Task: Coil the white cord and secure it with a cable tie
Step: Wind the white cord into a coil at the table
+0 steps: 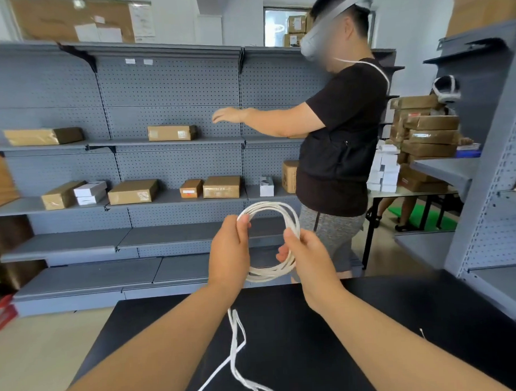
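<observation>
The white cord (270, 207) is wound into a round coil held up over the far edge of the black desk (403, 307). The left hand (228, 252) has its grip closed round the coil's left side, and the right hand (305, 252) pinches the right side between thumb and fingers. A loose tail drops from the left hand onto the desk and loops toward the near edge. Beyond, grey shelves (169, 81) carry cardboard boxes (132, 192), and another person (345, 117) stands on the right.
</observation>
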The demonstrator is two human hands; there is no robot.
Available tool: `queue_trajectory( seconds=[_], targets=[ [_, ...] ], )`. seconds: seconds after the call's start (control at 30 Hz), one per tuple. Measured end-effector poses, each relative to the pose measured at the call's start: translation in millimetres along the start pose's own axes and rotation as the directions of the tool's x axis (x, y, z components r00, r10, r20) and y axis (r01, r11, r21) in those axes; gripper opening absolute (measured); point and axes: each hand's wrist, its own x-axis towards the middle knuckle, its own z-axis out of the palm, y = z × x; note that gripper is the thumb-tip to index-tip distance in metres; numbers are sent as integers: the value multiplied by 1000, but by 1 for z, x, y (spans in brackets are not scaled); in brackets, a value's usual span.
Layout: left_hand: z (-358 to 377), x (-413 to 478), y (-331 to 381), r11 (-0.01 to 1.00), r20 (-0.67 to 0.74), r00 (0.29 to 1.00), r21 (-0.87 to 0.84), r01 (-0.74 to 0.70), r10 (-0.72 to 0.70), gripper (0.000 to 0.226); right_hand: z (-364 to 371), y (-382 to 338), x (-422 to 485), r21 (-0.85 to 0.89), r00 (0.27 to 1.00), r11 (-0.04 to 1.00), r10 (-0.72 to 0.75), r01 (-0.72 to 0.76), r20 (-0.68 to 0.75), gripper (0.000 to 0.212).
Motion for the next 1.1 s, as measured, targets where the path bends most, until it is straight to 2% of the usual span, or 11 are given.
queue_trajectory(
  seconds=[0.03,0.17,0.27,0.37,0.47,0.57,0.63,0.7,0.77,0.97,1.1],
  targets=[
    [-3,3,-2,997,24,999,70,-27,25,40,-2,-1,2,-17,998,1000,8,-7,56,4],
    [-13,7,-4,921,221,970,348,-174,99,38,-3,-5,10,-256,988,960,-81,113,131,35],
    [-16,6,-5,833,357,929,480,-276,102,35,2,-10,13,-421,970,885,-117,198,211,41],
    [-18,5,-7,781,397,911,530,-330,115,39,6,-5,15,-586,955,761,-150,278,257,32],
    [-21,3,-16,843,437,891,427,-327,125,40,10,0,13,-659,948,683,-189,315,257,33],
    [-24,1,-21,963,480,874,192,-190,77,35,10,4,13,-680,943,655,-203,330,263,31],
    [-26,0,-22,998,524,850,48,37,-56,37,8,5,14,-685,943,648,-217,332,252,29],
    [-31,0,-24,963,584,791,-59,263,-180,46,3,5,15,-675,942,658,-256,333,215,29],
    [-34,1,-28,898,642,733,-154,413,-227,51,0,5,17,-652,937,678,-307,339,167,31],
    [-33,-5,-35,784,705,674,-284,552,-219,42,-4,6,17,-529,935,795,-353,297,-7,27],
    [-31,-11,-35,715,701,692,-393,579,-176,38,-6,13,18,-436,930,863,-342,255,-134,28]
  ],
)
